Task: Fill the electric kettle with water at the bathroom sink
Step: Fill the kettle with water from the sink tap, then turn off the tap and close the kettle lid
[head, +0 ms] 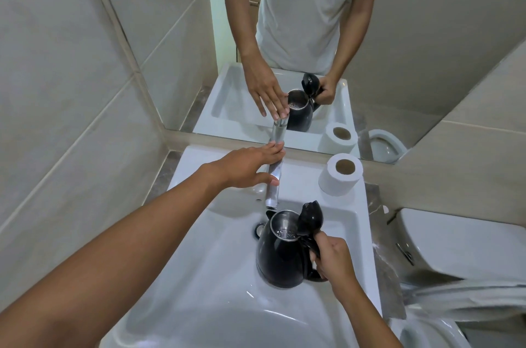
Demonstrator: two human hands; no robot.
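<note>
Kettle (281, 251) sits lid-up right under the tap (272, 185), held tight by the right hand (333, 255). Left hand (247, 167) rests on the tap with open fingers.

Hands — left (244, 167) outstretched, right (331, 258) clenched

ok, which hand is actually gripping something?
The right hand: it is closed around the handle of the black kettle. The left hand lies flat and open over the tap.
</note>
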